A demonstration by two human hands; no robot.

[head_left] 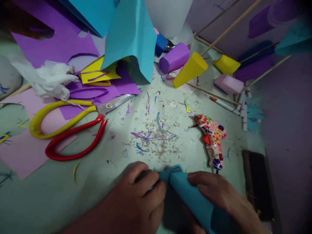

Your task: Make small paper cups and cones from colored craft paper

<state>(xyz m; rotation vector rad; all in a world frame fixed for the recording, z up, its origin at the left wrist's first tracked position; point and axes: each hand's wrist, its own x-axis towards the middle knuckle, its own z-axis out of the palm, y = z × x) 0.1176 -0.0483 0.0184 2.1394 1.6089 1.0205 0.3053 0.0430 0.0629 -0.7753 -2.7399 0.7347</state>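
Note:
A rolled blue paper tube [192, 198] lies slanted at the bottom of the head view, its wider end toward me. My right hand [221, 195] is closed around its right side, with the thumb partly hidden below. My left hand [146, 195] has its fingers curled at the narrow end, gripping a flat blue paper flap [168, 173] that joins or touches the tube. A dark line runs along the paper where the two meet. Something dark shows between the left fingers, too unclear to name. Just beyond the right hand rests a floral-patterned glue gun [214, 139].
Scissors [97, 112] with yellow and red handles lie at left on purple and pink paper scraps [24, 156]. Small trimmings [158, 139] litter the middle. Yellow [191, 70] and purple [174, 58] paper shapes, sticks [231, 24] and a dark block [258, 185] are farther right.

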